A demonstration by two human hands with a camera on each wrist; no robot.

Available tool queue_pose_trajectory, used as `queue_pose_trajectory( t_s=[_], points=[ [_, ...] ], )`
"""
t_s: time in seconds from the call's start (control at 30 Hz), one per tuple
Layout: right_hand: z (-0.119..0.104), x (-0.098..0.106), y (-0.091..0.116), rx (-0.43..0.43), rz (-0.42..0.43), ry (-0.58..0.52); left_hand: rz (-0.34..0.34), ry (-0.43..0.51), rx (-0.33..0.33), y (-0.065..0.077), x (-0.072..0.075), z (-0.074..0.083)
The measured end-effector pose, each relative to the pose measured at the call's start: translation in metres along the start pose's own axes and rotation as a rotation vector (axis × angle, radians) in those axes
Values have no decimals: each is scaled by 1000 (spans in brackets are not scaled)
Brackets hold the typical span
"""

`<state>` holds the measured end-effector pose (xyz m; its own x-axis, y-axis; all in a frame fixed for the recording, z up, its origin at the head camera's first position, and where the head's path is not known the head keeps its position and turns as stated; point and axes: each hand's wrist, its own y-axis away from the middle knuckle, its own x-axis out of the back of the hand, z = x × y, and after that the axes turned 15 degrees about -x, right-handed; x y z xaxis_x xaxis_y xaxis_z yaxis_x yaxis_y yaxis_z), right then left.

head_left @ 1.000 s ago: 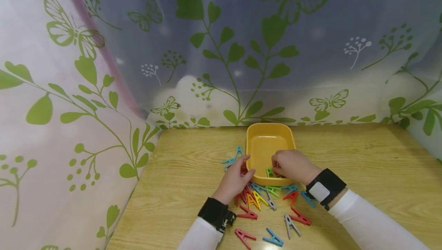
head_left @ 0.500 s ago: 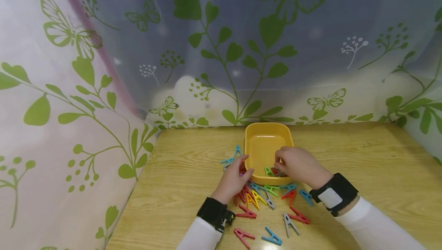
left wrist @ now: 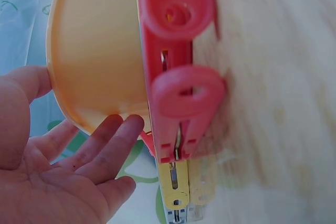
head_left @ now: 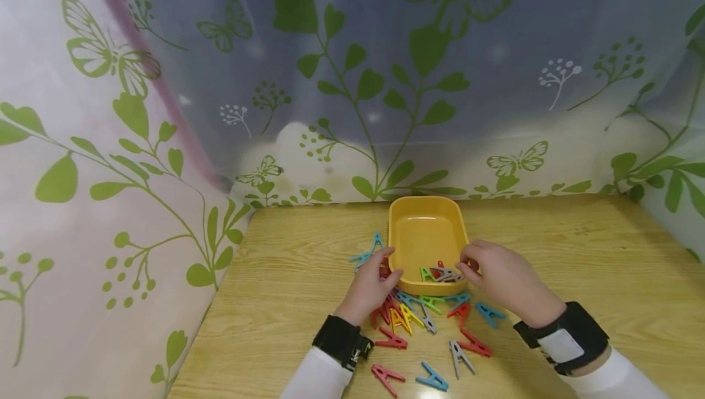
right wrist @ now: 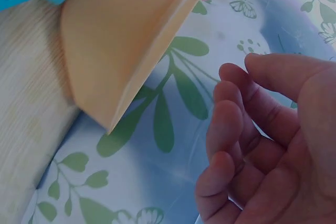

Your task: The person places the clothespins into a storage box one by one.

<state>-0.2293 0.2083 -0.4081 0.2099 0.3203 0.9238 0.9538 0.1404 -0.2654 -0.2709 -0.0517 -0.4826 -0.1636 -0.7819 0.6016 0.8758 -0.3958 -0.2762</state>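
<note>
The yellow tray [head_left: 429, 289] sits between the two hands, its far rim near the surface's [head_left: 578, 246] back edge, where the patterned curtain [head_left: 341, 111] begins. Bare wood runs outward beyond the right hand [head_left: 503, 276]; the surface's left edge lies well apart from the left hand [head_left: 363, 286]. On the near side of the tray, between the forearms, scattered clothespins [head_left: 432, 377] crowd the room, some touching one another; a blue clothespin [head_left: 489, 314] lies near the right hand. The left hand is spread, thumb and fingertips touching the tray's rim and wall. The right hand, loosely curled with nothing in its fingers, is at the tray's right rim, near the grey clothespins [head_left: 447, 275] inside.
</note>
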Motion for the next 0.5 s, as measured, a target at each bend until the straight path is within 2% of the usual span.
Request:
queue_pose_trajectory(
  t_s=[0.1, 0.2, 0.37, 0.5],
  points=[
    [10, -1, 6, -24, -15, 26, 4, 6, 3, 0, 0, 0],
    [20, -3, 13, -57, -65, 71, 9, -6, -4, 0, -1, 0],
    [35, -9, 23, -115, -229, 123, 15, -27, -19, 0, -1, 3],
    [45, -15, 29, -142, -331, 109, 12, -28, -24, 0, -1, 3]
  ],
)
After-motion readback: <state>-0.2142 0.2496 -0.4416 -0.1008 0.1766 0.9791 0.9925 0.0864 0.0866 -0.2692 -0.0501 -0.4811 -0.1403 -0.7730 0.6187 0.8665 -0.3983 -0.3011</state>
